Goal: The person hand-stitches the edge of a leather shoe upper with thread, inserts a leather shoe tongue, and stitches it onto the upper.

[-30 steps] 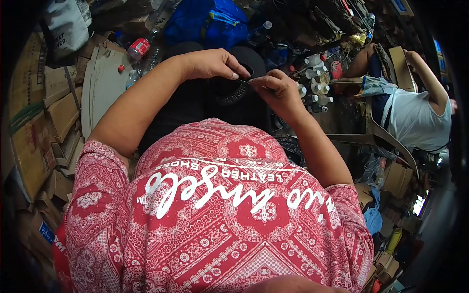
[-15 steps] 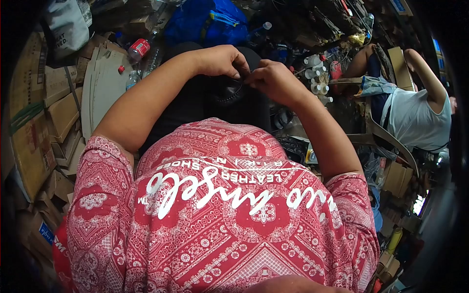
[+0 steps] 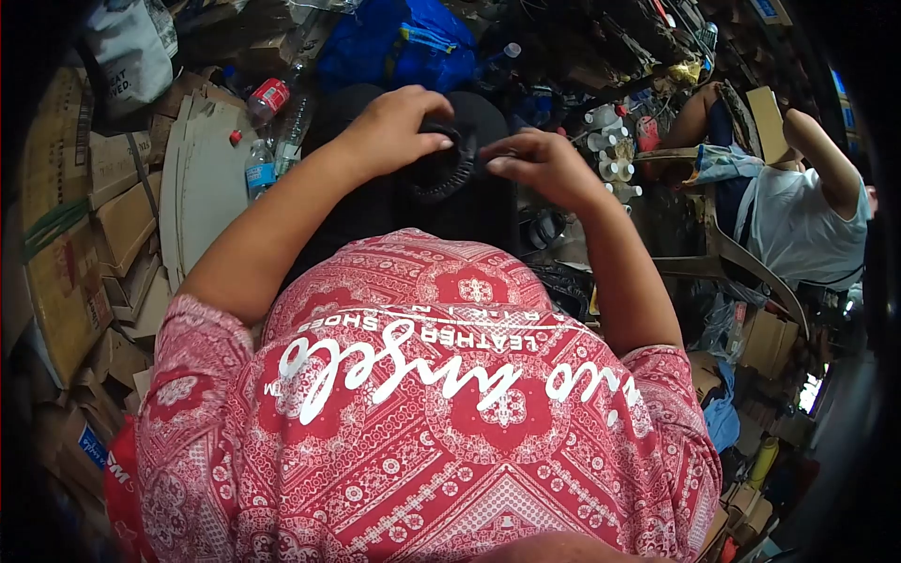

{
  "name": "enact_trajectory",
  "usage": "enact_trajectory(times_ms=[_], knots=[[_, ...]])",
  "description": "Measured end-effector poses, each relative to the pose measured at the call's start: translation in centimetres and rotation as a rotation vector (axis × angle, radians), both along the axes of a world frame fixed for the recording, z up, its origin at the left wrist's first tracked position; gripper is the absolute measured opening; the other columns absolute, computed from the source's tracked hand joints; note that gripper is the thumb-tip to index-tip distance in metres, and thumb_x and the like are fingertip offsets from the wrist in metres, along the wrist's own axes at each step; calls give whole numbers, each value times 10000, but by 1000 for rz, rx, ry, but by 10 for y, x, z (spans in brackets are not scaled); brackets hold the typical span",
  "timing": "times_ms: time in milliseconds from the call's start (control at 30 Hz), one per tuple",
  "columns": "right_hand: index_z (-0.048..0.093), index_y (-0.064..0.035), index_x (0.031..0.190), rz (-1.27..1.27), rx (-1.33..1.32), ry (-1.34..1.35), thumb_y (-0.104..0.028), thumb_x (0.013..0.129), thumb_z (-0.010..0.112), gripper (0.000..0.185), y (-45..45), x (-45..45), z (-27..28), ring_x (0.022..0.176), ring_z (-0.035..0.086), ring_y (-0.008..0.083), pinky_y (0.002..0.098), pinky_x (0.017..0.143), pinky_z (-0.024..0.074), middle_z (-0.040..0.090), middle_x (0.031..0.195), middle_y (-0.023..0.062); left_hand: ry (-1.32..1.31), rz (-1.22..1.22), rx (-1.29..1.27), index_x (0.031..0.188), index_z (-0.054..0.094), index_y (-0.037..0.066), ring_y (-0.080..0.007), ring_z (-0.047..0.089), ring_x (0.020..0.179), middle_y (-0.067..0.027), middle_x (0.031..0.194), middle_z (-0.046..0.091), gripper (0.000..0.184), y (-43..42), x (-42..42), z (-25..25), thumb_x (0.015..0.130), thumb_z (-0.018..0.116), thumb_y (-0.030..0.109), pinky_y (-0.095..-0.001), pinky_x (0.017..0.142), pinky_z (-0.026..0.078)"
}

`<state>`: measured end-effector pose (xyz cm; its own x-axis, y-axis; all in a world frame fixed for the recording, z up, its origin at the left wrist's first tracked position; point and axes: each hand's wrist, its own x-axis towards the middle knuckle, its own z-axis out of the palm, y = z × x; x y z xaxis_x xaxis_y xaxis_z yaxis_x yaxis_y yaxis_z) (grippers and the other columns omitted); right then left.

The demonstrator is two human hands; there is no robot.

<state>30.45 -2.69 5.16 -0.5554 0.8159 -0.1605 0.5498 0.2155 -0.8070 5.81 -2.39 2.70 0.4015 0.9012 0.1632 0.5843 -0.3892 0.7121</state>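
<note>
A black leather shoe part (image 3: 450, 183) with a curved, ridged or stitched rim lies over my dark-clothed lap. My left hand (image 3: 399, 127) curls its fingers over the far left side of it, thumb pointing right. To the right of the rim, a small distance off, is my right hand (image 3: 544, 164). Its fingers reach left, slightly bent, with thumb and forefinger tips apart. Against the dark clothing the black part's full outline is hard to make out. Any thread or small tool at the right fingertips does not show.
A blue plastic bag (image 3: 399, 42) lies beyond my knees. Plastic bottles (image 3: 260, 169) and cardboard pieces (image 3: 122, 169) crowd the left. Several white-capped bottles (image 3: 610, 145) stand at right, near a seated person in a white shirt (image 3: 798, 225) beside a chair's curved arm (image 3: 770, 281).
My hands have parted: the right hand moved right, its pinched fingers loosening, and the left shifted slightly left. The black part's ridged rim now shows more.
</note>
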Motion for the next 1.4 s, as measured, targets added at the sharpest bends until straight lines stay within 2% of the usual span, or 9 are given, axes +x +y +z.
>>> enact_trajectory(times_ms=[233,400,467,567,667,867,967,1067,1400], knots=[[577,-92,1060,-161,-501,1499,-284,935,526,235,-7,124,37,622,421,107,400,846,369,429,676,-16,237,-22,-479,862,653,-3,-171,596,711,-96,776,632,202,-40,-90,36,794,691,183,-304,654,459],[643,-51,1072,-517,-290,324,-288,920,583,288,-19,174,18,659,463,88,274,711,412,528,740,-24,-86,147,-469,787,634,38,-96,545,776,-32,839,610,262,-17,-119,29,893,612,277,-269,713,425],[669,-28,1029,-356,-150,-84,-265,902,611,275,-28,145,-8,732,552,115,266,676,442,632,813,29,-1203,113,-553,789,627,60,-112,528,752,-24,794,566,328,-18,-69,39,961,496,306,-299,747,409],[677,-39,923,-337,-41,-488,-325,892,602,298,-41,107,-18,738,613,239,316,732,456,652,756,129,-1720,363,-826,679,547,110,-123,456,611,5,648,449,388,-18,-17,78,992,418,300,-326,744,401],[642,-51,788,-187,156,-673,-379,882,573,348,-51,129,-35,730,581,344,396,736,421,617,713,153,-1570,-192,-894,595,404,149,-109,357,522,25,564,335,423,12,-78,11,987,431,306,-321,726,403],[625,-72,748,-406,5,-255,-359,907,570,333,-70,144,-82,562,489,169,348,553,360,480,576,66,-1385,0,-846,616,437,132,-131,468,593,-9,625,479,434,1,-97,5,983,435,363,-333,774,452],[645,-59,1001,-539,-257,92,-386,932,539,351,-67,159,-89,555,400,91,275,520,334,405,578,-28,-848,310,-545,1013,607,8,-234,632,1007,-171,1102,636,412,7,-148,3,975,443,385,-302,832,501],[416,-87,1344,-936,-614,709,-437,927,526,556,-67,144,-64,662,458,78,228,613,351,499,735,-16,-928,547,-437,1104,591,30,-160,645,877,-124,1125,637,412,-13,-173,6,984,427,388,-236,749,484],[530,-51,1277,-422,111,171,-241,875,647,459,20,75,9,1020,580,203,306,843,480,598,1137,142,-145,570,-43,1202,599,126,-150,634,892,-70,1084,656,296,-29,-175,8,949,484,227,-272,773,492]])
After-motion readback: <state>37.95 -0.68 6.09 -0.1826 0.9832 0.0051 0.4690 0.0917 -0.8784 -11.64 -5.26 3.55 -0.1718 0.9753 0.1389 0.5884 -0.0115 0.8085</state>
